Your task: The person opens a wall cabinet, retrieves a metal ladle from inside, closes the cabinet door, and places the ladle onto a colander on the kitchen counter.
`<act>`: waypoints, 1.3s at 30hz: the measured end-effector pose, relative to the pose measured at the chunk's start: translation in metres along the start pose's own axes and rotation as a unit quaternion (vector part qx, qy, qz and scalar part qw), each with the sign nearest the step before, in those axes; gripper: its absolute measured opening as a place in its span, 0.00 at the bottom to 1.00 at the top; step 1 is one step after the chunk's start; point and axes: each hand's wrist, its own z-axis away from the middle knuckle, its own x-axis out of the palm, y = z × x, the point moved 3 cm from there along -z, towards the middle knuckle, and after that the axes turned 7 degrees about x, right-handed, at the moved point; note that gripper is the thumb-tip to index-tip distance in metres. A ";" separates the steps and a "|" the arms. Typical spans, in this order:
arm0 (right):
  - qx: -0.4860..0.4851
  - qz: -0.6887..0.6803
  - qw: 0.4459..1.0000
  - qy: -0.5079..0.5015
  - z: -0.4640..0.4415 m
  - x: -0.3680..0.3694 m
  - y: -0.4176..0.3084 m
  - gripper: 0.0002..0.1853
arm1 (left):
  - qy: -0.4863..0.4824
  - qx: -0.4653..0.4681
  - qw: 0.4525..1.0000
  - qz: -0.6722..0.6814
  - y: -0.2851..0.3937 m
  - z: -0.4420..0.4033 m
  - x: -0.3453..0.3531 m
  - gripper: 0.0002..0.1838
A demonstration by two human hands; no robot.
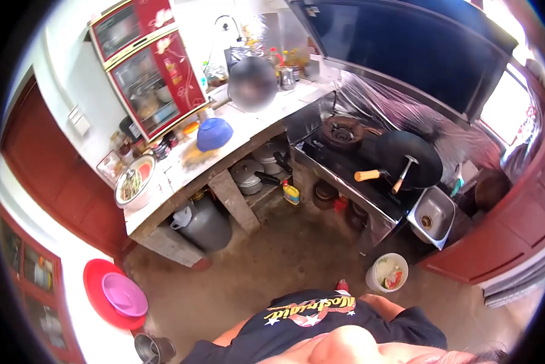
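Note:
Neither of my hands shows in the head view; only bare parts of my arms stick out beside my black printed shirt [312, 312]. What my hands hold, if anything, is hidden. Closest to my body on the right, a white bucket [374, 280] with food scraps stands on the floor. Ahead of me a black wok [427, 155] with a wooden handle sits on the stove [369, 185]. A tool with a metal head and wooden handle [404, 176] lies across the wok. Beside the stove is a small steel sink [443, 209].
A white-topped counter [239, 124] carries a blue bowl-shaped item [215, 134] and a basin of vegetables [144, 195]. Below it stand a grey bin [208, 227], pots [246, 173] and a yellow bottle [291, 194]. Red [96, 285] and pink basins [127, 294] are at left.

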 end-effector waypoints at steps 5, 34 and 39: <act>-0.004 0.046 0.998 0.038 0.024 -0.002 -0.003 0.08 | -0.024 0.003 1.000 -0.020 -0.004 0.001 -0.018 0.22; -0.064 0.238 0.969 -0.014 -0.003 -0.192 0.061 0.20 | 0.001 -0.022 1.000 0.012 0.085 -0.085 -0.141 0.22; -0.180 0.298 0.937 0.016 0.085 -0.205 0.001 0.21 | 0.006 -0.025 0.999 0.036 0.114 -0.105 -0.138 0.22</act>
